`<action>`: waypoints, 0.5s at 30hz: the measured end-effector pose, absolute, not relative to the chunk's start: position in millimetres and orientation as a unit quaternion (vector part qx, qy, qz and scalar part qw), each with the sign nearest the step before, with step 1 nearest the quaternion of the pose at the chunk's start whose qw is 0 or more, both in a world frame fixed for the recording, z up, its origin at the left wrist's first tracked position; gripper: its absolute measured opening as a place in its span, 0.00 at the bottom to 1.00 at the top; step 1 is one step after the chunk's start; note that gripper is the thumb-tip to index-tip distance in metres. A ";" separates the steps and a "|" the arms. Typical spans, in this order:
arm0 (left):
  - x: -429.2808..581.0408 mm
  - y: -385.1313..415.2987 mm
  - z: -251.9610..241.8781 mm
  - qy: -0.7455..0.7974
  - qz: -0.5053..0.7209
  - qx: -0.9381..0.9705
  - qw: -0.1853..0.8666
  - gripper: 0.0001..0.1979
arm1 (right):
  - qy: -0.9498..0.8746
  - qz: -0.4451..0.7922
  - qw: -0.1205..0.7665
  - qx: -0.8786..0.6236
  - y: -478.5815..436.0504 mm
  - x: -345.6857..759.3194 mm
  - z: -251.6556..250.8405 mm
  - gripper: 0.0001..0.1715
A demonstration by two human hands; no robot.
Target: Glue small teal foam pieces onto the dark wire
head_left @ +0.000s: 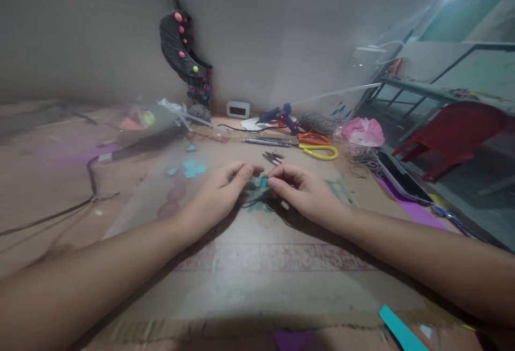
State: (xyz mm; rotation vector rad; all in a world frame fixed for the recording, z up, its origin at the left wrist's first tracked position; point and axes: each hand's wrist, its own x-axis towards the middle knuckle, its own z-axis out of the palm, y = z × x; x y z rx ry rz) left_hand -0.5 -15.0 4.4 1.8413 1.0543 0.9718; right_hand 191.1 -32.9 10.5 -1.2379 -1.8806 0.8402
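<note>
My right hand (298, 189) pinches a small teal paper piece (263, 181) between thumb and index finger, over the middle of the cardboard. Close on its left is my left hand (229, 184), its thumb pressed to curled fingers; whatever they hold, if anything, is hidden. Beneath the hands show teal printed marks and dark shadow. Several loose teal paper petals (195, 168) lie to the left of my left hand. Just beyond my fingertips is a small pair of thread snips (272, 159).
Behind lie scissors with yellow handles (322, 151), orange-handled scissors (314, 139), a blue glue gun (281, 117), grey yarn (317, 122) and a white digital clock (238, 109). A phone (402, 176) rests at right. A teal strip (402, 329) is at the front edge. A crescent decoration (173, 45) hangs on the wall.
</note>
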 end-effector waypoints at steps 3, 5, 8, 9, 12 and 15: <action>-0.4 -16.5 7.4 0.425 0.365 0.732 0.387 0.16 | -0.729 0.321 0.360 -0.486 -33.0 190.7 11.8 0.10; -0.6 -18.1 10.6 0.437 0.346 0.745 0.367 0.13 | -0.728 0.319 0.359 -0.489 -33.1 190.5 12.4 0.10; -1.1 -19.6 13.1 0.442 0.341 0.753 0.348 0.11 | -0.729 0.317 0.356 -0.492 -33.3 190.3 12.9 0.10; -1.3 -19.8 13.1 0.442 0.340 0.754 0.347 0.11 | -0.730 0.315 0.356 -0.491 -33.4 190.2 12.9 0.10; -1.8 -20.0 12.3 0.440 0.332 0.758 0.349 0.10 | -0.736 0.300 0.360 -0.489 -33.6 190.2 13.0 0.11; -2.1 -20.0 11.5 0.433 0.331 0.759 0.357 0.11 | -0.741 0.289 0.357 -0.489 -33.6 190.3 13.4 0.10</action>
